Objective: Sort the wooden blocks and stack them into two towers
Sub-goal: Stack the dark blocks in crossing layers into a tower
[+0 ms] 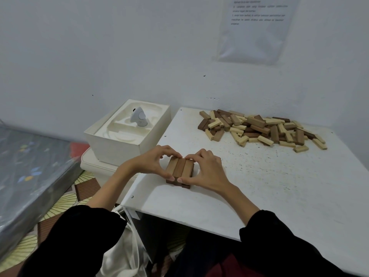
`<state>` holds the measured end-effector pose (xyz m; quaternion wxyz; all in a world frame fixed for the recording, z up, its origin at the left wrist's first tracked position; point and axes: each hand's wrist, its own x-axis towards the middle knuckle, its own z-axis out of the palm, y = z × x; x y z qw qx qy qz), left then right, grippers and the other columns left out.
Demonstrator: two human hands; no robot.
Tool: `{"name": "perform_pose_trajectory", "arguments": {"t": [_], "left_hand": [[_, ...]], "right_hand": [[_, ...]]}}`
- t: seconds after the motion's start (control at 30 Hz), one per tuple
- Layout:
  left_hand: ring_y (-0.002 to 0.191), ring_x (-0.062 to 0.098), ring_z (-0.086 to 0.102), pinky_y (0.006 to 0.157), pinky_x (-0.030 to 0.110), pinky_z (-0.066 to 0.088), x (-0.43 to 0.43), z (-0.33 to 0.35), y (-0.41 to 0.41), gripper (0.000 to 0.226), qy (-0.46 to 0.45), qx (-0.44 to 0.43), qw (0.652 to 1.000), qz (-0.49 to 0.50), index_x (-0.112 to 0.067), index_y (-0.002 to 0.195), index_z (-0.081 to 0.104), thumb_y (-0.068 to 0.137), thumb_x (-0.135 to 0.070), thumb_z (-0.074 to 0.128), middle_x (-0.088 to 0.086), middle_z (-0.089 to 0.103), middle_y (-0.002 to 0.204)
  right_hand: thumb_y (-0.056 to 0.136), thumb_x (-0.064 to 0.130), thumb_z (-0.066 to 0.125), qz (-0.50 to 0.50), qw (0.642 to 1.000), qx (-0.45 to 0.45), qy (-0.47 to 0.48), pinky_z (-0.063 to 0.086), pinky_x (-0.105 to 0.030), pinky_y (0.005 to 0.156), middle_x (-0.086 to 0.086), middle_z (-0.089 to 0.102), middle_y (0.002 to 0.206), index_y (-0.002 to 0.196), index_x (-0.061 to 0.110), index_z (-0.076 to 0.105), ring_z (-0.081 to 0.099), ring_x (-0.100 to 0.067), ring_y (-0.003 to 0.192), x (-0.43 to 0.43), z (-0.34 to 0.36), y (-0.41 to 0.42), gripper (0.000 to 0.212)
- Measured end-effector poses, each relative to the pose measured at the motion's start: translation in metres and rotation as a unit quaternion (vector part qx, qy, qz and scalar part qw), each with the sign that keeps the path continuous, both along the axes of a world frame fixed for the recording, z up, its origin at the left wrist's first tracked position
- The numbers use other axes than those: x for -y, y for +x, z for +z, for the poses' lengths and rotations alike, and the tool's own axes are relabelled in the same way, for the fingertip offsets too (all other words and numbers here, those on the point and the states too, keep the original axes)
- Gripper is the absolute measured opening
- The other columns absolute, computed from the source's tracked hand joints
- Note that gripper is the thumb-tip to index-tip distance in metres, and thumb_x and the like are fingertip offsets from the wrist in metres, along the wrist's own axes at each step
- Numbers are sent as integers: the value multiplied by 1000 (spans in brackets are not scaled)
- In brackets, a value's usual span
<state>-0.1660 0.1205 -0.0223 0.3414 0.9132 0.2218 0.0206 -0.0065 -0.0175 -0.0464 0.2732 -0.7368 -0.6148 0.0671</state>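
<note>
White table (pixel 259 186), left hand (pixel 153 162), right hand (pixel 207 170) pinching block stack (pixel 180 166), lower layer (pixel 185 186) half-hidden

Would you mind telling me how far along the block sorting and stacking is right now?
Early days. Done: one low brown stack, at least two layers, stands near the table edge. In hand: the left hand and right hand pinch its top layer, apparently squaring it. Left: the mixed pile of light and dark blocks lies unsorted; no second tower shows.
</note>
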Motion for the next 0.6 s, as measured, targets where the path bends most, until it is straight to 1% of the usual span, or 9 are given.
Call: {"name": "perform_pose_trajectory", "arguments": {"t": [0.13,0.2,0.33,0.4,0.47,0.53,0.6], "left_hand": [[112,-3,40,88,10,33,-2,0,3,74,-1,-1,1000,-5,-43,115,52,46,-60,71,-22,47,115],[112,-2,40,89,10,33,-2,-1,4,74,-2,-1,1000,-10,-44,115,51,46,-60,71,-22,47,115],[112,2,41,89,11,33,-2,-2,4,75,-10,-2,1000,-9,-43,115,51,45,-60,71,-21,48,116],[113,2,41,89,12,33,-2,-3,4,77,-16,-5,1000,-3,-44,115,49,44,-59,73,-21,47,117],[116,1,40,90,12,33,-2,-5,3,84,-24,-11,1000,-4,-44,119,45,43,-55,78,-20,45,124],[119,1,38,94,14,31,-1,-9,2,98,-27,-15,999,-9,-40,130,38,48,-40,90,-17,42,131],[122,4,38,99,16,30,0,-13,2,107,-30,-19,999,-6,-35,140,30,54,-26,92,-14,41,133]], "right_hand": [[45,83,40,-7,1000,-5,1,24,-29,89,11,44,103,122,33,56,41,-9,106,0,-2,2,93],[45,83,40,-6,1000,-10,0,23,-28,89,11,43,103,122,34,56,41,-9,107,1,-3,2,93],[45,84,42,-6,1000,-22,-10,26,-29,88,7,47,110,123,34,53,40,-10,108,1,-5,2,93],[46,82,50,4,999,-34,-32,26,-28,87,6,44,114,127,34,49,38,-11,111,2,-4,2,94],[49,75,61,25,996,-50,-68,26,-28,87,4,40,122,135,33,40,34,-13,117,5,-3,2,97],[53,67,73,41,993,-62,-96,28,-30,92,3,38,132,141,31,31,32,-15,123,9,-4,2,104],[60,56,81,39,991,-75,-102,26,-34,101,2,37,140,145,29,22,31,-18,128,12,-6,1,107]]}}
